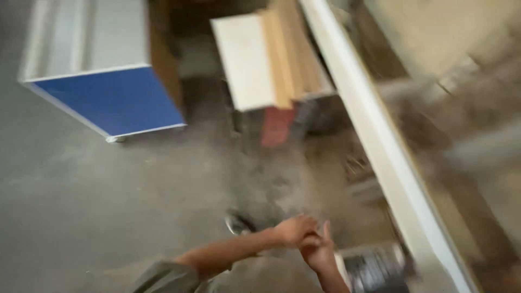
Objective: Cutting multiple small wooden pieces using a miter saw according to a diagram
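Low in the frame my left hand point(293, 229) and right hand point(317, 250) press together, fingers overlapping; blur hides whether they clasp anything. Just right of them lies a dark blurred object point(374, 268) beside the long white board point(380, 146). An open blue-sided cabinet point(116, 100) stands upper left, its inside unreadable.

Grey concrete floor point(81, 190), dusty. On it: a cabinet with a blue side panel point(116, 100), upper left. Stack of pale boards point(271, 59) at top centre, red block point(278, 126) below it, probably on the floor. Long white beam point(380, 141) runs diagonally right. View blurred.
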